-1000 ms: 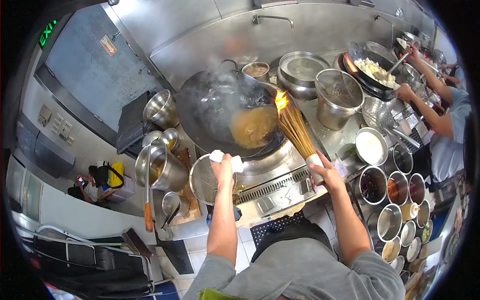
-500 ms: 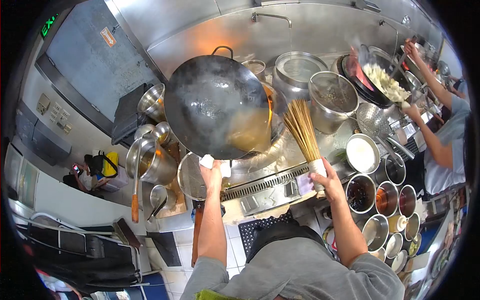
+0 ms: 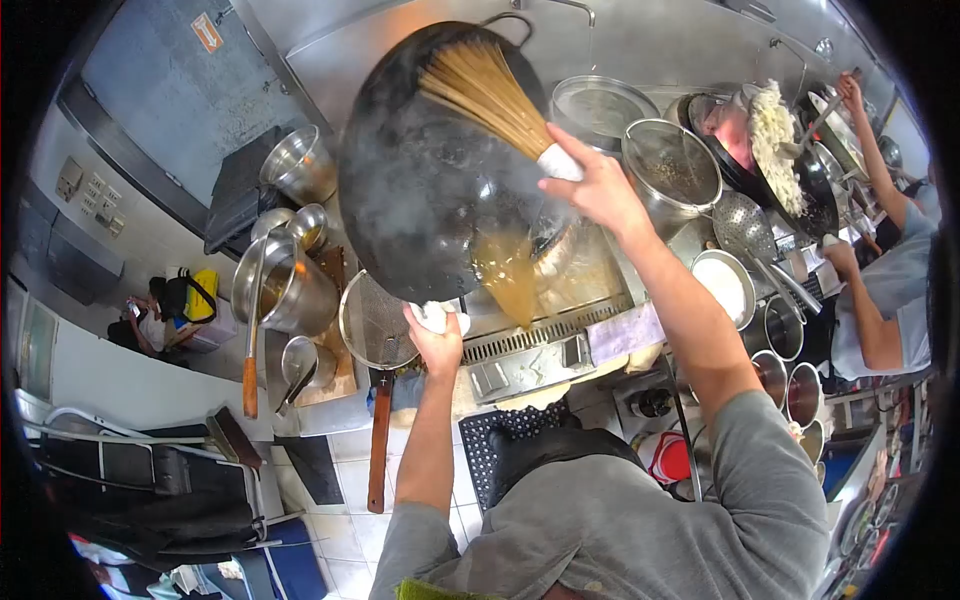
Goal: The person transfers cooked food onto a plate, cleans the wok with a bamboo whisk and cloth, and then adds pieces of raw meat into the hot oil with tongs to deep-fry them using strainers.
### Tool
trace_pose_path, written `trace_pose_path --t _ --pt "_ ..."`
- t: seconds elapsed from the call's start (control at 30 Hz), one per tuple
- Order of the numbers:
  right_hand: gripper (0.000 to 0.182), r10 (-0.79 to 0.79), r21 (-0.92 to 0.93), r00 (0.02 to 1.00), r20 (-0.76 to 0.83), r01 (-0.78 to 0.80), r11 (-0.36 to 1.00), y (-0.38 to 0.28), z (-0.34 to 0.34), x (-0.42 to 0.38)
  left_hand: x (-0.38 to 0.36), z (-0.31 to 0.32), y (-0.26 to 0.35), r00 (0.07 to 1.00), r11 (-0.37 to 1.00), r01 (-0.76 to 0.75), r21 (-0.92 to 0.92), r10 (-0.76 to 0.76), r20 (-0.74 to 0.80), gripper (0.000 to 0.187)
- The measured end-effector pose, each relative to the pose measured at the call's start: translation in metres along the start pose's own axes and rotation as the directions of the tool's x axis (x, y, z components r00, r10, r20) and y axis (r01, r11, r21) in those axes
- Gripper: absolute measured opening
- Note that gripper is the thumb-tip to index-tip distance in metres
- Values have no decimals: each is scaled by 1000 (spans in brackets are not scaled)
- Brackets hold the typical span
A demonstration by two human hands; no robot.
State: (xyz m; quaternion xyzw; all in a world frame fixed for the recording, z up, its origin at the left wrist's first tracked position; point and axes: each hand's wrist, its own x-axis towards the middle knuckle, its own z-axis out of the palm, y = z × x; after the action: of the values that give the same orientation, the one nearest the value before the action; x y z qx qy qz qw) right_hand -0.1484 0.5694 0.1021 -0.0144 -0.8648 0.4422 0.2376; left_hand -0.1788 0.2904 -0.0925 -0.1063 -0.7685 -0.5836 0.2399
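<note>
With a white cloth (image 3: 436,318) between its fingers, my left hand (image 3: 438,345) grips the near edge of a large black wok (image 3: 420,200). The wok is tilted, and brownish liquid (image 3: 508,280) pours over its near right side onto the stove (image 3: 590,270). My right hand (image 3: 600,190) is closed around the white-wrapped handle of a bamboo brush (image 3: 490,95). The brush's bristles spread over the upper part of the wok. Steam blurs the wok's inside.
Left of the wok stand a steel pot (image 3: 290,285) and a strainer (image 3: 375,320). To the right are a sieve on a pot (image 3: 672,165), a skimmer (image 3: 743,222) and a bowl of white stuff (image 3: 722,285). Further right, a co-worker (image 3: 880,300) tosses food in another wok.
My right hand has carried the brush up and left over the wok. The wok has tipped further, and liquid now spills from its edge. The co-worker's food has shifted in their wok.
</note>
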Motion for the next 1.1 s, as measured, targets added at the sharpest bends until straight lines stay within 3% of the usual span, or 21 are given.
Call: trace_pose_path --t 0.03,0.07,0.13,0.2,0.33,0.4,0.43,0.5,0.57,0.63,0.73,0.77,0.8,0.87,0.9,0.93,0.97,1.0,1.03,1.07,1.1 --pt "72 -20 -67 999 36 23 998 8 9 4 -1 -2 6 1000 1000 2 -7 -2 -1 63" --pt "71 39 -307 986 165 14 952 19 18 -6 -1 -4 13 1000 1000 14 -7 -13 19 63" --pt "67 312 -729 844 437 129 673 32 16 -40 1 -6 15 999 999 28 -25 -27 38 63" --pt "65 359 -733 723 590 293 614 15 -22 -43 13 -6 7 996 995 81 -57 -78 48 63" --pt "65 155 -769 841 518 379 514 -29 -49 -3 21 -11 9 985 985 153 -76 -146 87 65" --pt "63 33 -582 984 176 77 810 -41 -35 12 21 -9 -3 991 991 111 -67 -106 76 66" --pt "63 35 -589 985 170 73 805 -17 -21 6 16 -12 -8 994 996 79 -45 -76 79 68" --pt "62 189 -816 951 246 97 570 52 13 -11 17 -15 -13 991 997 69 43 -73 115 71" --pt "59 293 -733 856 427 138 666 35 -14 -38 31 -25 27 966 972 224 -67 -212 151 70" --pt "60 459 -829 742 490 232 509 -41 -49 -30 42 -29 30 938 950 307 -60 -292 186 64" --pt "60 282 -850 844 456 321 417 -56 -109 6 41 -8 -1 891 895 429 -119 -397 222 47" --pt "59 87 -866 890 447 407 289 -89 -123 24 40 1 -11 872 867 467 -172 -419 253 36" --pt "62 252 -952 942 223 155 263 -84 -145 62 46 0 19 779 759 613 -219 -534 328 19" --pt "64 -141 -818 982 126 183 545 -119 -155 113 41 28 16 604 490 797 -354 -663 442 25" --pt "63 -394 -807 918 36 259 530 -106 -162 146 43 36 32 472 263 872 -413 -675 567 30" --pt "61 -373 -703 916 -150 167 692 -103 -147 168 41 40 50 443 209 879 -430 -692 570 30" --pt "59 -305 -545 900 -313 93 833 -102 -122 191 26 73 22 569 433 819 -376 -697 437 30" --pt "59 -258 -398 885 -388 91 913 -98 -89 202 29 76 46 582 403 785 -471 -741 336 29" --pt "59 -181 -241 874 -452 76 968 -88 -59 205 33 69 57 596 390 758 -522 -739 314 29" --pt "58 -217 -260 865 -453 105 960 -38 -38 229 33 73 45 634 442 734 -516 -720 283 32" --pt "54 -99 -220 917 -387 13 975 1 3 220 37 65 52 648 512 745 -428 -707 283 39"
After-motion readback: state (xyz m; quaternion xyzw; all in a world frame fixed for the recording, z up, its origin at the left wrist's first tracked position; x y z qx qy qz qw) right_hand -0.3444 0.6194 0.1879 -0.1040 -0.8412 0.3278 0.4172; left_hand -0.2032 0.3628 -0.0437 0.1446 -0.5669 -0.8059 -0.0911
